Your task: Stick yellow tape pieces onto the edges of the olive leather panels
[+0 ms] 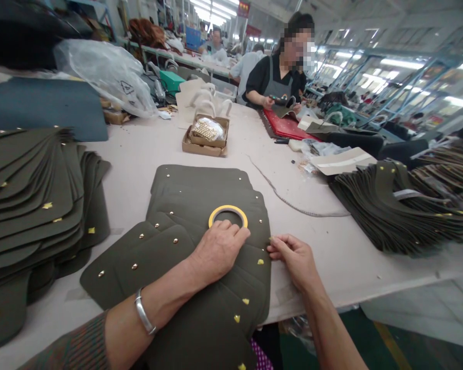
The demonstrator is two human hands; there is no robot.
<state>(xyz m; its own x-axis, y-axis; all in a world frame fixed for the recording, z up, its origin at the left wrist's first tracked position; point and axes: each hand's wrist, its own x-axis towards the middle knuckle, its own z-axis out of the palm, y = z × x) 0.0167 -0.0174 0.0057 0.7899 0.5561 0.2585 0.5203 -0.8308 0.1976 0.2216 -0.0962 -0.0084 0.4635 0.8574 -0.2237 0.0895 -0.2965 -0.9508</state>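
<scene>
My left hand (221,249), a silver bangle on its wrist, is closed on the near edge of a roll of yellow tape (228,208). The roll lies over a fanned stack of dark olive panels (204,203) dotted with small gold studs. Several panels carry little yellow tape pieces (260,262) along their right side. Beside the stack's right edge, my right hand (293,257) pinches with thumb and forefinger; a small yellowish bit shows at the fingertips, probably tape. Whether these fingers touch the panel edge, I cannot tell.
More olive panels are piled at the left (42,205) and right (401,205). A cardboard box (204,149) with gold studs stands behind the stack. A cord (281,198) lies on the table. A co-worker (278,77) handles pieces over red material (283,126) across the table.
</scene>
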